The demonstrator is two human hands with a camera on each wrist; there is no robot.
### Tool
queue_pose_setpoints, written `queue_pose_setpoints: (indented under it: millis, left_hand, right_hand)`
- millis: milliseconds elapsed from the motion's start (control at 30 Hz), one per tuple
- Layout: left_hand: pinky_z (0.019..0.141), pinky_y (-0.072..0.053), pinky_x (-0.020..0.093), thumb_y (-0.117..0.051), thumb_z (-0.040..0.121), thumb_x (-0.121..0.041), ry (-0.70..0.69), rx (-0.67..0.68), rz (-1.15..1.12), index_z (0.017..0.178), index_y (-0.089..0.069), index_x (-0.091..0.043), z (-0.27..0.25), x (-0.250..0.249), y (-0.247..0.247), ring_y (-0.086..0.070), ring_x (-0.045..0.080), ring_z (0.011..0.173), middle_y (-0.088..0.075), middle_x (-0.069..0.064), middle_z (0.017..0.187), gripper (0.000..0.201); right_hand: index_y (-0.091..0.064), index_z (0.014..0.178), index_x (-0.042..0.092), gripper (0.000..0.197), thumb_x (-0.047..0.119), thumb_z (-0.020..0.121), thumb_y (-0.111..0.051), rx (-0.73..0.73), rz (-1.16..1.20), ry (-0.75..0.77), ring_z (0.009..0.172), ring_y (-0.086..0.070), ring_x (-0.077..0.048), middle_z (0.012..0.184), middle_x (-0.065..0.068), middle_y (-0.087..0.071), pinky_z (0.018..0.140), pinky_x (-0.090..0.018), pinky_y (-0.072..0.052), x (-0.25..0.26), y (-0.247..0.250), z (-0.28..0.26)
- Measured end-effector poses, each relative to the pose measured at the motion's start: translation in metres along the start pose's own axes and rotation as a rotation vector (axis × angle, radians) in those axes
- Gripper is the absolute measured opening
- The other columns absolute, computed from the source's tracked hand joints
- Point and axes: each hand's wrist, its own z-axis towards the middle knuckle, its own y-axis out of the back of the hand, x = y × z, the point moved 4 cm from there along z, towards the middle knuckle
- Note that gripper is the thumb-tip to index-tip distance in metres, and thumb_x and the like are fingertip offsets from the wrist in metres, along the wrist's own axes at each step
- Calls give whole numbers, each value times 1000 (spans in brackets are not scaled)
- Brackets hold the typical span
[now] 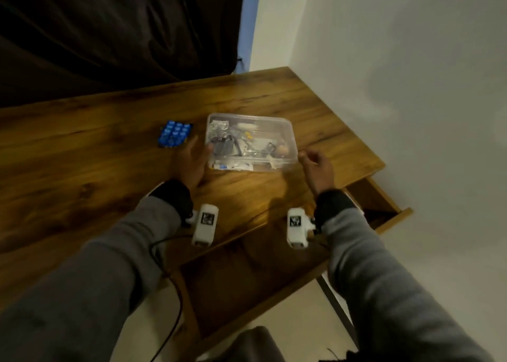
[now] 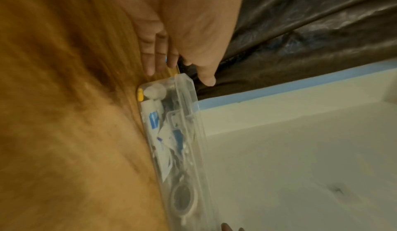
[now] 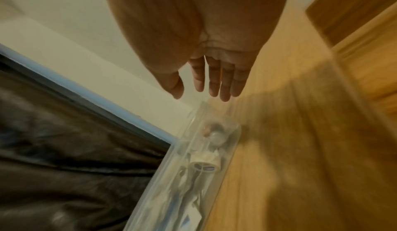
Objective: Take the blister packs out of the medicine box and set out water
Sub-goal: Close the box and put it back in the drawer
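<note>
Left hand (image 1: 189, 164) lay flat on the wooden table (image 1: 82, 153), fingers straight and loosely apart, holding nothing; the clear medicine box (image 1: 285, 142) sat just beside its thumb side, touching or nearly so, contact not resolvable. Right hand (image 1: 318, 169) hovered at the box's opposite near corner, fingers relaxed and slightly parted in the right wrist view, empty, not touching the box. One blue blister pack (image 1: 175, 134) lay on the table just past the left fingertips, outside the box.

Progress, as judged: one pack out, box lidless and full of mixed items, so more packs probably remained inside. No water, glass or bottle visible anywhere, so that part looked not started.

Hard to read: box contents were blurred, a jumble of white, blue and yellow bits, no pack count possible. An open drawer (image 1: 375, 197) lay beyond the right hand, its inside dark. Both wrist views were motion-smeared.
</note>
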Motion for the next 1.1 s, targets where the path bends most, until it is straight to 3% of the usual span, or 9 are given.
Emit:
queue_pose_setpoints:
  millis: [100, 233, 467, 567, 633, 733, 867, 1000, 1100]
  left_hand:
    - [85, -53, 45, -59, 88, -38, 44, 38, -36, 96, -68, -10, 22, -2, -8, -65, 33, 92, -69, 19, 103, 31]
    - [53, -51, 29, -74, 78, -23, 228, 39, -197, 68, -60, -12, 15, 4, -8, -56, 19, 55, -63, 13, 69, 21]
    - [53, -58, 29, -84, 65, -13, 319, 313, -256, 67, -55, -7, -103, 1, -20, -65, 22, 58, -66, 10, 65, 30]
    - [49, -57, 28, -84, 65, -9, 431, 539, -229, 67, -55, -10, -166, 4, -43, -66, 19, 50, -69, 3, 56, 28]
    - [49, -57, 28, -83, 66, -8, 464, 616, -208, 78, -60, -1, -199, 7, -58, -68, 22, 52, -71, 8, 63, 27]
    - [54, -59, 31, -83, 66, -7, 476, 633, -167, 94, -55, 15, -222, 13, -74, -70, 27, 58, -70, 18, 75, 45]
    - [59, -61, 35, -81, 68, -3, 511, 659, -123, 90, -57, 9, -237, 24, -85, -71, 26, 60, -68, 13, 72, 34]
    - [61, -61, 33, -78, 70, 1, 540, 640, -177, 96, -56, 7, -242, 40, -90, -69, 22, 70, -62, 8, 77, 35]
    - [59, -61, 30, -76, 72, 2, 582, 610, -258, 105, -54, 5, -234, 49, -92, -68, 27, 82, -60, 13, 90, 40]
  right_hand:
    - [-60, 122, 1, 42, 32, 93, -54, 35, -137, -83, 111, -58, -28, 121, -15, -64, 89, -33, -45, -1, -26, 44]
    - [-62, 117, 0, 37, 28, 97, -47, 27, -208, -71, 110, -59, -33, 119, -20, -65, 94, -41, -47, -14, -29, 47]
    - [-64, 112, 17, 28, 33, 99, -45, -6, 20, -57, 95, -65, -15, 101, 2, -69, 78, -29, -52, -54, 43, -43]
    - [-62, 116, 11, 31, 29, 100, -43, -11, 40, -82, 97, -63, -17, 104, -3, -67, 78, -24, -53, -79, 79, -74]
    - [-61, 121, 8, 35, 29, 100, -42, -26, 76, -120, 104, -63, -24, 114, -11, -66, 86, -34, -53, -95, 98, -89]
    - [-58, 123, 7, 34, 25, 101, -40, -44, 112, -139, 106, -61, -26, 118, -13, -64, 84, -38, -52, -112, 116, -105]
    - [-59, 120, 5, 30, 19, 101, -40, -46, 102, -162, 110, -59, -30, 120, -17, -62, 94, -46, -49, -130, 123, -115]
    - [-60, 108, 8, 22, 13, 100, -41, 55, -31, -148, 101, -60, -28, 106, -11, -64, 77, -33, -50, -132, 119, -109]
    - [-59, 109, 8, 20, 13, 98, -44, 174, -227, -182, 103, -61, -32, 109, -15, -64, 85, -40, -51, -140, 107, -91]
